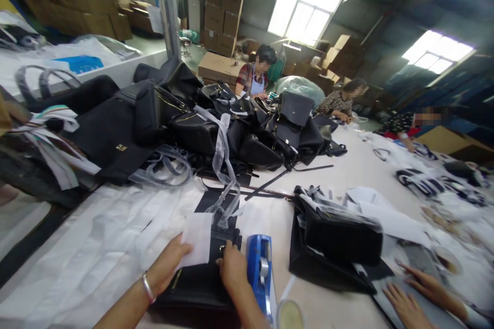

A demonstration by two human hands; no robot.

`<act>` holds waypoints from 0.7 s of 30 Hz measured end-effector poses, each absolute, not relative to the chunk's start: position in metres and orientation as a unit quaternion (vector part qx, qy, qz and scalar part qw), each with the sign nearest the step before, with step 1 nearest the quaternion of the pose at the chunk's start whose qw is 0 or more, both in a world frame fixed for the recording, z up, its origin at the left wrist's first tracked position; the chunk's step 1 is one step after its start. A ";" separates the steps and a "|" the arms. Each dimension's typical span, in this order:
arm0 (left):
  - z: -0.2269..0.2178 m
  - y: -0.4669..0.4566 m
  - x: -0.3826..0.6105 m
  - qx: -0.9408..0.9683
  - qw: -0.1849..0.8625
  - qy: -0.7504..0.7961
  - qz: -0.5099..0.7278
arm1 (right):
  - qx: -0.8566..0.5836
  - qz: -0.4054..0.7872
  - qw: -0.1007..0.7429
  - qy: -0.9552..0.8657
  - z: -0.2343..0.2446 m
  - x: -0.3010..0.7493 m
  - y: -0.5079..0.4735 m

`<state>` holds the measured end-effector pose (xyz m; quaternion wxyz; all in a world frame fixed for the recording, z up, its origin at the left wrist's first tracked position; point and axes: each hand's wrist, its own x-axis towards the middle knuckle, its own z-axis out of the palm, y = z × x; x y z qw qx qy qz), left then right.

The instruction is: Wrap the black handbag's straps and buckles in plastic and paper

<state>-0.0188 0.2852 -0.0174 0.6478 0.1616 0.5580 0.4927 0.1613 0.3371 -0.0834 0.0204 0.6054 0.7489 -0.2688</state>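
A black bag [204,290] with a gold zipper lies on the table in front of me. My left hand [170,262] is closed on a white sheet of paper [197,239], thumb on top, held over the bag's left part. My right hand [233,267] has its fingers curled at the bag's upper right, by a small metal clasp [222,249]; the fingertips are partly hidden. Just right of that hand stands a blue tape dispenser [259,262]. Clear plastic strips [224,159] hang down to the bag's black flap above.
Black bags [227,133] are heaped across the far side. White sheets [100,247] cover the table to the left. Another black bag [339,241] stands right, near a co-worker's hands [409,298]. A tape roll [290,314] lies at the front. More people sit behind the heap.
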 end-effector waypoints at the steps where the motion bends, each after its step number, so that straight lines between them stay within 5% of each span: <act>1: -0.018 0.284 -0.018 0.161 0.651 0.549 0.499 | 0.609 -0.292 0.003 0.738 -0.085 0.160 0.337; 9: -0.024 0.290 -0.003 0.201 0.661 0.529 0.492 | 0.481 -0.561 -0.247 0.627 -0.027 0.182 0.349; 14: -0.024 0.300 0.031 0.232 0.686 0.506 0.469 | 0.518 -0.481 -0.262 0.656 0.010 0.190 0.342; 21: -0.021 0.299 0.065 0.224 0.733 0.438 0.470 | 0.547 -0.320 -0.325 0.701 -0.004 0.213 0.337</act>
